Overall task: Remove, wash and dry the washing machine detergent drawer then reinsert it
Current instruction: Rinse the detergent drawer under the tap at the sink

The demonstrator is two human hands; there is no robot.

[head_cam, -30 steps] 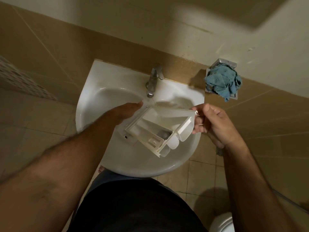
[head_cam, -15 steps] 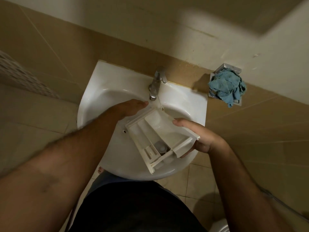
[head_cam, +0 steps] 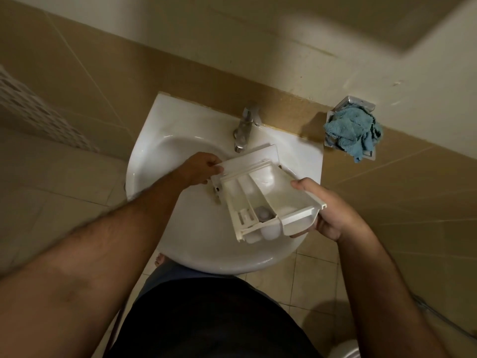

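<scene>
Detergent drawer (head_cam: 260,195) held over sink (head_cam: 160,202), centre of frame, open side up. Long axis runs from faceplate at upper left, just below tap (head_cam: 244,130), to rear end at lower right. Left hand (head_cam: 201,167) pinches faceplate edge; right hand (head_cam: 325,210) grips rear corner, thumb over side wall. Water flow: cannot tell. Blue cloth (head_cam: 353,131) at upper right, nearer right hand.

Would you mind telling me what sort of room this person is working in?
Most likely a bathroom: a white wall-hung washbasin with a metal tap, tiled wall, and what looks like a toilet's edge.
</scene>
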